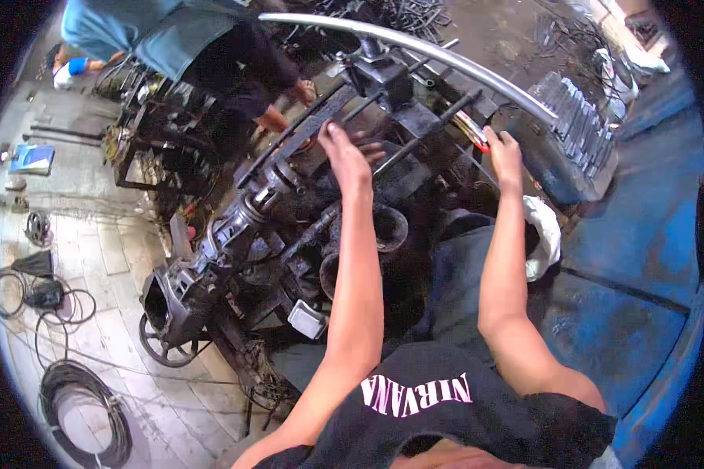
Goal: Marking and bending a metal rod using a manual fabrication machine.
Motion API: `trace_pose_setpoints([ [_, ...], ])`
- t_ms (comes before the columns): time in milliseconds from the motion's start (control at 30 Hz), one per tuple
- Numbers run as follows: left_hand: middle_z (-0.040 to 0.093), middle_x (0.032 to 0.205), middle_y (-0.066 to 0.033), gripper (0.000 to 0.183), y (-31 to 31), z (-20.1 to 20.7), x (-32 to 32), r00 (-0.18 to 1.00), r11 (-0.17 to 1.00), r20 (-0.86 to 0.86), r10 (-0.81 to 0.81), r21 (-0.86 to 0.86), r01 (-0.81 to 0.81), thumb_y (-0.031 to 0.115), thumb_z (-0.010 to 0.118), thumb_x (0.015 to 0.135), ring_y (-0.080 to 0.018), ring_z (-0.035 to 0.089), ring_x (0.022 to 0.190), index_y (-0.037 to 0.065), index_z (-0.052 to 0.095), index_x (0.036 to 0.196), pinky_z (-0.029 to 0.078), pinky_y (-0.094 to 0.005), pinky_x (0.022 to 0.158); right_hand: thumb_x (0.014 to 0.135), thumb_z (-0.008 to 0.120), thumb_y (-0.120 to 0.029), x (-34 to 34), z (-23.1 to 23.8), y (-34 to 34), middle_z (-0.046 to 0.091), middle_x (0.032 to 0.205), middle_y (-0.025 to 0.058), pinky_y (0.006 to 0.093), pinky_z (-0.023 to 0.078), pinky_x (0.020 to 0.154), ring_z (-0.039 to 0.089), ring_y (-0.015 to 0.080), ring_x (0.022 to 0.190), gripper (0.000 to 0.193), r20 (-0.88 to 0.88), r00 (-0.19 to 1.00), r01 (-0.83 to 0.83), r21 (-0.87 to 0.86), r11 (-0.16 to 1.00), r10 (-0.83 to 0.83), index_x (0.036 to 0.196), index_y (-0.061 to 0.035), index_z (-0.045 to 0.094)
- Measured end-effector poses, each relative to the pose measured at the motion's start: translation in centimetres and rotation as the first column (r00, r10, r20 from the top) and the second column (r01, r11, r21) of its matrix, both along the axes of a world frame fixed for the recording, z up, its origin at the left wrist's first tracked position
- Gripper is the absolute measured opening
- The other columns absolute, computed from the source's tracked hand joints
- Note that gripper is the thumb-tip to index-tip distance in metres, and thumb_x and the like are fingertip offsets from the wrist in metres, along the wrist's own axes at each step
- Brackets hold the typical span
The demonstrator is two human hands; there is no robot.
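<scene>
A greasy black machine point(235, 234) stands in front of me, with a long curved shiny metal bar point(414, 43) running through its top. My left hand point(344, 152) reaches out flat over the machine's dark middle part, fingers apart, touching or hovering over a black rod point(414, 137); I cannot tell which. My right hand point(504, 148) is closed near the machine's right side, next to a red-handled part point(477, 133); what it grips is hidden.
Another person point(211, 55) in a blue shirt bends over the far side of the machine. Stacked metal plates point(583, 117) rest on a blue stand at the right. Coiled cables point(86, 406) lie on the tiled floor at the left. A white cloth point(544, 234) lies beside my right forearm.
</scene>
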State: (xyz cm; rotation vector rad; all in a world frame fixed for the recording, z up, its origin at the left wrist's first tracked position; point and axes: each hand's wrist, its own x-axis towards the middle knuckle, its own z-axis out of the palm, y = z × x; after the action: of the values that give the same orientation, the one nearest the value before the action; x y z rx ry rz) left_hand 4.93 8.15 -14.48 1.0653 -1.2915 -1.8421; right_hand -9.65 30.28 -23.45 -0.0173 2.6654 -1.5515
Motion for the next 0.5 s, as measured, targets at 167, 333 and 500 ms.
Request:
trace_pose_setpoints([
  [167,0.056,0.071,-0.0098,0.063,-3.7,-1.9,-0.7,0.997,0.989,-0.064,-0.042,0.139,0.050,0.063,0.022,0.103,-0.0188,0.046,0.042,0.015,0.043,0.138,0.050,-0.0363,0.047,0.087,0.071,-0.035,-1.5,-1.4,-1.0,0.072,0.088,0.0182,0.0379,0.049,0.078,0.065,0.0232,0.080,0.040,0.040,0.993,-0.104,-0.085,0.991,0.107,0.096,0.0046,0.069],
  [333,0.048,0.061,-0.0046,0.080,-4.5,-2.6,-1.0,0.913,0.900,-0.383,-0.143,0.333,0.281,0.073,0.019,0.098,-0.0141,0.033,0.046,0.011,0.055,0.131,0.040,-0.0360,0.050,0.091,0.068,-0.025,-2.8,-3.1,1.4,0.068,0.079,0.0078,0.0283,0.041,0.058,0.055,0.0111,0.064,0.024,-0.005,0.979,-0.201,-0.238,0.950,0.206,0.093,-0.0009,0.066],
  [500,0.044,0.056,-0.0026,0.083,-4.5,-3.2,-1.1,0.863,0.902,-0.465,-0.198,0.258,0.346,0.070,0.021,0.099,-0.0137,0.031,0.045,0.001,0.060,0.126,0.037,-0.0330,0.049,0.090,0.062,-0.020,-0.4,2.0,4.0,0.062,0.075,0.0045,0.0233,0.034,0.050,0.045,0.0084,0.055,0.016,0.176,0.966,-0.066,-0.544,0.837,0.190,0.099,-0.0071,0.058],
])
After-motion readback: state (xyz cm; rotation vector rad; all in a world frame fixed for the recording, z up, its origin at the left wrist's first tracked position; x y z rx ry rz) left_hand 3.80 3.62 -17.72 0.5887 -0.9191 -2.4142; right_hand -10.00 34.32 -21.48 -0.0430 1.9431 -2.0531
